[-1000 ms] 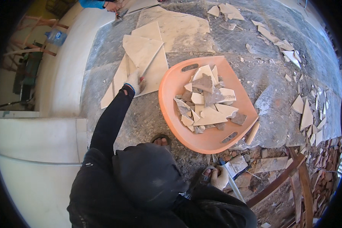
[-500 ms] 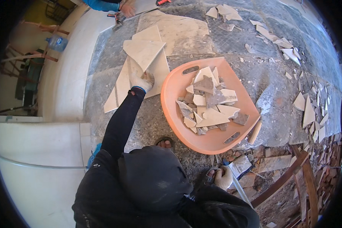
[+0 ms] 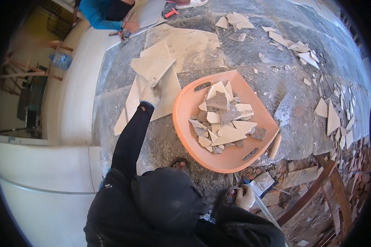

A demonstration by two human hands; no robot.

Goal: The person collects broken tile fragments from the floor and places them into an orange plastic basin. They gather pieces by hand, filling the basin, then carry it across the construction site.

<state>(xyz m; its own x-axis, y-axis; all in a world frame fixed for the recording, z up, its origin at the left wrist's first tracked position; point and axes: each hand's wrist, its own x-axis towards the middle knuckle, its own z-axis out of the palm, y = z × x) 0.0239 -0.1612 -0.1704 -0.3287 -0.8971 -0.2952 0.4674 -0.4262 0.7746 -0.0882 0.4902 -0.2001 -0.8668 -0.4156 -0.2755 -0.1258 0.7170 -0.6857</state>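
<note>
My left hand [image 3: 151, 96], in a pale work glove, is closed on the near, pointed end of a cream broken tile piece [image 3: 152, 69]. That piece rests over larger cream tile pieces [image 3: 167, 91] on the ground. My right hand [image 3: 245, 197], also gloved, is low beside my sandaled foot, its fingers curled; what they hold is hidden. Close by it a pale metal bar [image 3: 267, 213] slants downward. Between and beyond my hands, an orange plastic basin [image 3: 184, 131] with cut-out handles holds a heap of broken tile shards [image 3: 231, 135].
Tile shards [image 3: 333, 117] are scattered right and far right. Wooden beams [image 3: 307, 203] and rubble lie at the lower right. A wooden handle [image 3: 275, 146] touches the basin's right side. Another person's hand [image 3: 131, 27] is at the far left, near a red-handled tool [image 3: 171, 12].
The view has shifted slightly, bringing more of the other person into sight. My left hand keeps its grip on the tile piece, which has barely moved. My right hand stays low by my foot.
</note>
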